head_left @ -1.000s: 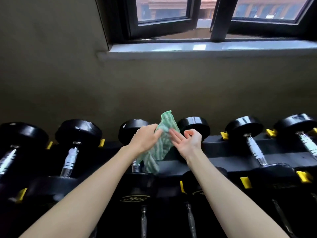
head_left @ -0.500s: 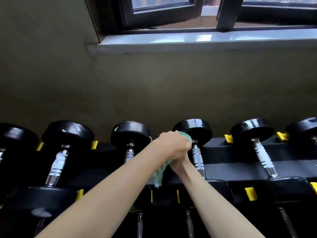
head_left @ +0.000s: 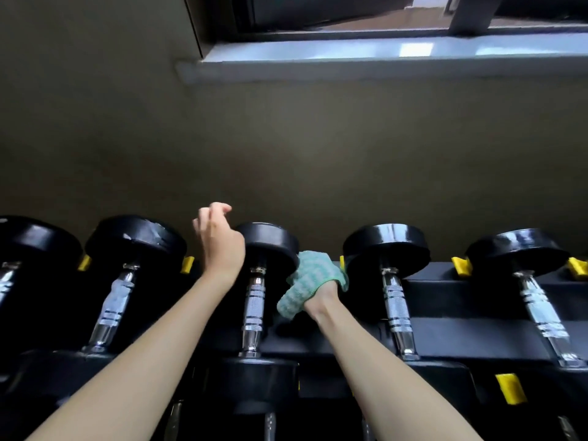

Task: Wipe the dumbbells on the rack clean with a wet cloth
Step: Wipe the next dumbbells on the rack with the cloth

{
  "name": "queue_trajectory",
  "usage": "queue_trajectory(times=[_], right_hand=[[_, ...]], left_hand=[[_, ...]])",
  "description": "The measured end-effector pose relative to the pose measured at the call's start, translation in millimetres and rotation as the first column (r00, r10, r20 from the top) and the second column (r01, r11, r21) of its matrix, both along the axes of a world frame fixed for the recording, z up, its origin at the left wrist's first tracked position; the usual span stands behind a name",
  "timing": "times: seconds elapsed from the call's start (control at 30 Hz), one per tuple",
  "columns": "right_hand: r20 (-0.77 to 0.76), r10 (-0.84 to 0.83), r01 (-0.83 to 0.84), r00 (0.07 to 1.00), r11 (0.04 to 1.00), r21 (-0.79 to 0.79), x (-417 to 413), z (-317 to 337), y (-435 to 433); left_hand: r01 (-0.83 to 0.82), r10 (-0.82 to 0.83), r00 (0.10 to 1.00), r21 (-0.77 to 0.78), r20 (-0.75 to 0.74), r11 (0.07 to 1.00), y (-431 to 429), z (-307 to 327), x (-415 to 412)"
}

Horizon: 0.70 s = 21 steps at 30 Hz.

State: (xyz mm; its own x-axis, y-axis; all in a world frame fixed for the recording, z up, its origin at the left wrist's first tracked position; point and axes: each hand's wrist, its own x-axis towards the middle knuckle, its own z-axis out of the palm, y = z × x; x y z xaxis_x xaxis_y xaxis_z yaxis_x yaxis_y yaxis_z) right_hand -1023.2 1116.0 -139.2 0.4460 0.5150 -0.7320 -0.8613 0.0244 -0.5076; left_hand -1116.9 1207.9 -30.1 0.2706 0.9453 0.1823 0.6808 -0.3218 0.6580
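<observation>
The black rack point(head_left: 483, 316) fills the bottom of the view from nine o'clock round to three, and the dumbbells point(head_left: 386, 249) lie along it in a row, handles pointing towards us. These look heavy, with stiff rubber-looking heads and ridged chrome handles, so I'd say they're best wiped where they sit and not lifted. The middle dumbbell point(head_left: 253, 300), just below centre at six o'clock, is the one in play. The left hand point(head_left: 221, 246) hovers at ten o'clock off its far head, fingers loosely curled and holding nothing. I'd steady that head with it, since a round weight can roll. The right hand point(head_left: 319, 305) sits at four o'clock off the same head. Its fingers are hidden, but the green cloth point(head_left: 315, 278) is bunched right over them and touches the head's edge, so I judge it gripped. The cloth itself is soft, light and limp. Being wet, it could slide on the chrome, so a full wrap round the handle looks like the hold to use.
</observation>
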Motion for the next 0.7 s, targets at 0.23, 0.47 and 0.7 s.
queue_trajectory(times=[0.23,0.47,0.7], right_hand=[[-0.111,-0.256,0.257,0.960,0.966,-0.004,-13.9,9.9,15.0],[-0.151,-0.306,0.331,0.940,0.925,0.186,-20.4,27.3,2.5],[0.124,-0.380,0.330,0.917,0.895,0.300,-29.4,39.6,7.1]], left_hand=[[0.022,-0.045,0.999,-0.535,-0.030,0.844,41.1,-47.9,-33.0],[0.149,-0.110,0.989,-0.597,0.101,0.789,38.4,-43.3,-43.7],[0.164,-0.123,0.986,-0.620,0.108,0.768,38.7,-39.8,-47.8]])
